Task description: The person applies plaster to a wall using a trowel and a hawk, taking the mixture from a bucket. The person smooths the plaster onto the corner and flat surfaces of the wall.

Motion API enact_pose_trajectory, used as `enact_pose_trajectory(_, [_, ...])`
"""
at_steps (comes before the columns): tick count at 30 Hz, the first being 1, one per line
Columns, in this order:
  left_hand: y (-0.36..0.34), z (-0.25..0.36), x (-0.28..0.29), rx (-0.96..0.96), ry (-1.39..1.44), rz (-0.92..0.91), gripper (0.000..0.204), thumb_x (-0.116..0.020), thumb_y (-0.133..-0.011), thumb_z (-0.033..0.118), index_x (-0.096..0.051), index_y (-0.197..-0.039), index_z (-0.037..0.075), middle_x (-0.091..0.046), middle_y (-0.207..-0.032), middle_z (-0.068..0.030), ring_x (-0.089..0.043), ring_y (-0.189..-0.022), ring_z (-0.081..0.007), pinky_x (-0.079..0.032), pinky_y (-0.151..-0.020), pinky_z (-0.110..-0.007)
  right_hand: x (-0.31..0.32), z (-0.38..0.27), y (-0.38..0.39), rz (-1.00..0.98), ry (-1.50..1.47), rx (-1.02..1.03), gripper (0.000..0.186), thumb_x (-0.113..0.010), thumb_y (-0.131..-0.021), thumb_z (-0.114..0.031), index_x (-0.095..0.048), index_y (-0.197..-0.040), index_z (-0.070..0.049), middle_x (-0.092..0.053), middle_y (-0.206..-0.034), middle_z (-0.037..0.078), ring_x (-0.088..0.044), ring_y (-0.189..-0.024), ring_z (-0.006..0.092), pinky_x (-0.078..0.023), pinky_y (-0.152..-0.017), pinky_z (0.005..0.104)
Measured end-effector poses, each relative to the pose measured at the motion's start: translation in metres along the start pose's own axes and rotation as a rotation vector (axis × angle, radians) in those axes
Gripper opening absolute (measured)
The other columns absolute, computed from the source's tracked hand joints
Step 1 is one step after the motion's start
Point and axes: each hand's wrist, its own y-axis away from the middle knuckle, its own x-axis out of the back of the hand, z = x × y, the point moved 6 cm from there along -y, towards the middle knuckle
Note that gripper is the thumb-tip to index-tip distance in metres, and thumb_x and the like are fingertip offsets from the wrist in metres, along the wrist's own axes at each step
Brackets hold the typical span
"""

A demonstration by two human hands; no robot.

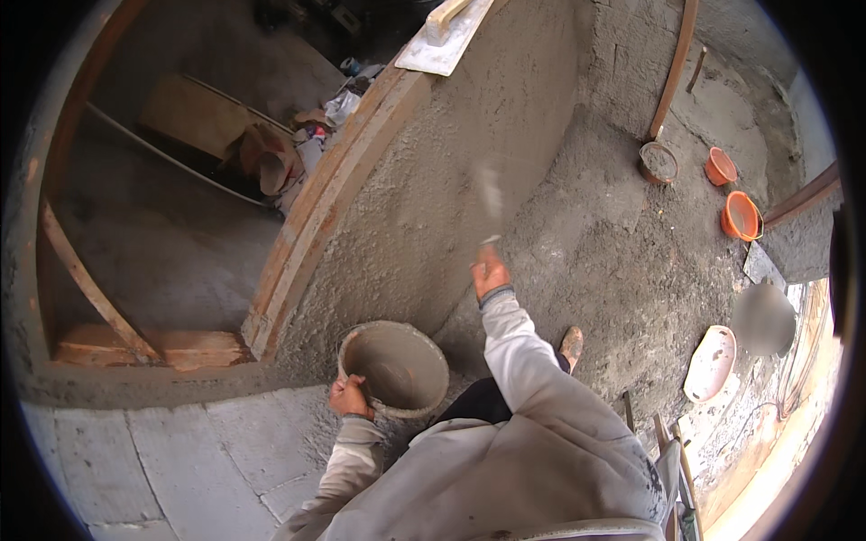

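My left hand point(350, 397) is closed on the near left rim of a round mortar bucket point(424, 361). Wet grey mortar coats the bucket's inside, and it is held tilted beside the rough wall. Farther forward, my right hand point(490, 270) is closed around a tool that looks like a trowel point(490, 194). Its pale blade is smeared by motion in front of the plastered wall point(424, 189), so its exact shape cannot be made out. The wall's surface is coarse and lumpy near the bucket and smoother farther up.
A plastering float point(442, 50) rests on the wooden window frame point(338, 189). Two orange buckets point(741, 216) and a dark mortar tub point(658, 163) stand at the far right. A pale oblong basin point(711, 365) lies nearer. Pale blocks point(180, 451) lie lower left; a wooden post point(675, 68) leans at the back.
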Motion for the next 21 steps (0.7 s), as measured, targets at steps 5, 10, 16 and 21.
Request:
enact_pose_trajectory(5, [0.018, 0.011, -0.019, 0.015, -0.011, 0.018, 0.021, -0.066, -0.067, 0.001, -0.046, -0.064, 0.008, -0.059, -0.069, -0.0031, -0.05, -0.062, -0.0113, -0.044, -0.062, -0.026, 0.003, -0.007, 0.106, -0.528, -0.325, 0.02, 0.055, -0.062, -0.084, -0.019, -0.043, -0.13, 0.004, -0.054, -0.122, 0.027, -0.054, -0.115, 0.0335, -0.042, -0.096, 0.037])
enact_pose_trajectory(10, [0.045, -0.021, -0.062, 0.216, -0.033, -0.068, 0.016, -0.066, -0.068, 0.004, -0.05, -0.067, 0.006, -0.057, -0.07, -0.0021, -0.051, -0.061, -0.012, -0.042, -0.058, -0.029, 0.124, 0.094, 0.093, -0.34, 0.21, -0.018, 0.05, -0.062, -0.082, -0.018, -0.05, -0.127, -0.003, -0.066, -0.099, 0.022, -0.065, -0.092, 0.03, -0.049, -0.079, 0.0354])
enact_pose_trajectory(16, [0.058, -0.023, -0.14, 0.255, 0.046, -0.19, 0.012, -0.067, -0.069, 0.009, -0.056, -0.073, 0.008, -0.058, -0.07, -0.0014, -0.053, -0.058, -0.0127, -0.042, -0.048, -0.028, 0.279, 0.248, 0.107, 0.349, -0.171, -0.771, 0.021, -0.058, -0.083, -0.014, -0.06, -0.098, 0.0, -0.055, -0.063, 0.004, -0.052, -0.048, 0.0162, -0.043, -0.043, 0.0333])
enact_pose_trajectory(21, [0.124, -0.002, -0.286, 0.396, -0.059, -0.418, 0.014, -0.069, -0.07, 0.014, -0.056, -0.074, 0.011, -0.059, -0.07, -0.0013, -0.054, -0.058, -0.0123, -0.042, -0.046, -0.027, 0.43, 0.428, 0.217, 0.575, 0.215, -1.291, 0.015, -0.057, -0.084, -0.023, -0.061, -0.092, -0.01, -0.06, -0.074, 0.008, -0.058, -0.061, 0.0198, -0.045, -0.053, 0.0342])
